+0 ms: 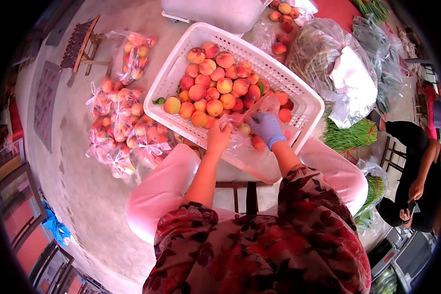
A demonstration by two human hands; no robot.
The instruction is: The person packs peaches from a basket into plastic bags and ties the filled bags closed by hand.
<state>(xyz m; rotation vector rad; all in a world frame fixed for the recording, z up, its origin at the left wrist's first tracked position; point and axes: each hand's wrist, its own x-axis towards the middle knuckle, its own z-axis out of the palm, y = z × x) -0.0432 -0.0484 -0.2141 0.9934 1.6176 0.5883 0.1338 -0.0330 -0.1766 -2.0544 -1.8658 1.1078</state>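
Observation:
A white plastic crate (299, 135) of red and yellow peaches (224, 85) stands tilted in front of my knees. My left hand (219, 135), bare, pinches the edge of a clear plastic bag (252, 159) at the crate's near side. My right hand (266, 128), in a thin purple glove, is at the bag's mouth with its fingers curled. A yellowish peach (245, 128) shows by those fingertips; whether they grip it or the bag film, I cannot tell. Another peach (258, 142) shows through the film below the glove.
Several tied bags of peaches (122, 122) lie on the floor at left, near a low wooden stool (81, 46). At right are a large plastic bundle (323, 51) and bunches of long green stems (350, 133). A person in dark clothes (411, 166) sits far right.

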